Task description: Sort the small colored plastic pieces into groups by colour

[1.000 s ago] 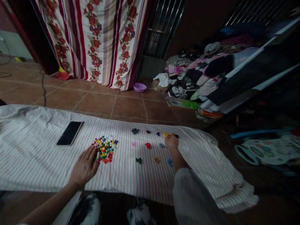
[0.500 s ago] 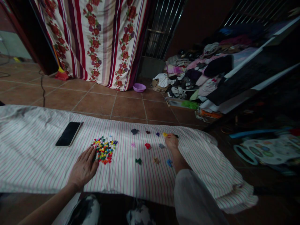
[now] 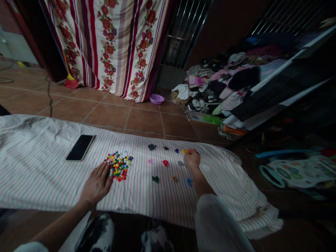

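Note:
My left hand [image 3: 96, 183] lies flat on the striped cloth [image 3: 133, 196], fingers stretched out at the left edge of a pile of small multicoloured pieces [image 3: 119, 166]. On the right, my right hand [image 3: 192, 159] has its fingers drawn together beside the small yellow cluster [image 3: 184, 151]; what they pinch, if anything, is too small to make out. Several other small clusters are spread between the hands, among them a red one [image 3: 165, 163], a dark green one [image 3: 155, 179], a blue one [image 3: 189, 181] and a grey one [image 3: 181, 163].
A black-screened phone [image 3: 80, 148] rests on the cloth left of the pile. Beyond, on the tiled floor, are a purple basin [image 3: 156, 99], a red broom [image 3: 71, 82] and a heap of clothes [image 3: 217, 82]. A floral curtain [image 3: 120, 49] hangs behind.
The view has shifted slightly. A dark piece that showed just right of my right hand's fingertips is no longer visible. My left hand still rests by the pile.

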Motion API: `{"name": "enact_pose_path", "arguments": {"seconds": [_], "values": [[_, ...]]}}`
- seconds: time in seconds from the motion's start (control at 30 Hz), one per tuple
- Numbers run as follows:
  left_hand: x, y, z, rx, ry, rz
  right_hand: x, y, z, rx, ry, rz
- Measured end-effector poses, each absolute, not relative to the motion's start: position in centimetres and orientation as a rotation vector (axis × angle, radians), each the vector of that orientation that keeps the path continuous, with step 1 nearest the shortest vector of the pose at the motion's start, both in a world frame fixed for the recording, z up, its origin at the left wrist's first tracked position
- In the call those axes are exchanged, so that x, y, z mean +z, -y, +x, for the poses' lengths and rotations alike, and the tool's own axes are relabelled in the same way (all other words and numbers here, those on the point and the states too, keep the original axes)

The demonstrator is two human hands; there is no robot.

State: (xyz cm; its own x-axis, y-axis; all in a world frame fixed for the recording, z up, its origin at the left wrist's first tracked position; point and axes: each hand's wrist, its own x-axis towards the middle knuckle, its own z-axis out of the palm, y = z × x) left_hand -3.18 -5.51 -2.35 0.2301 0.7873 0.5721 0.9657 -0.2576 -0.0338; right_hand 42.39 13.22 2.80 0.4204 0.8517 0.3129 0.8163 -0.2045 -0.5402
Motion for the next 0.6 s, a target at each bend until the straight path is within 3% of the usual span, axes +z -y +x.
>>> {"name": "enact_pose_path", "arguments": {"seconds": [0.2,0.37,0.6], "values": [[-2.5,5.5,-3.1,-0.666,1.664,-2.113,4.9,-11.5,34.9,0.219,1.483,-1.676],[-2.8,5.4,-3.0,-0.693,1.696,-2.118,2.8,-7.5,26.1,0.487,1.709,-1.29],[-2.7,5.4,-2.8,-0.7,1.716,-2.118,0.1,-4.3,18.9,0.645,1.956,-1.298]]}}
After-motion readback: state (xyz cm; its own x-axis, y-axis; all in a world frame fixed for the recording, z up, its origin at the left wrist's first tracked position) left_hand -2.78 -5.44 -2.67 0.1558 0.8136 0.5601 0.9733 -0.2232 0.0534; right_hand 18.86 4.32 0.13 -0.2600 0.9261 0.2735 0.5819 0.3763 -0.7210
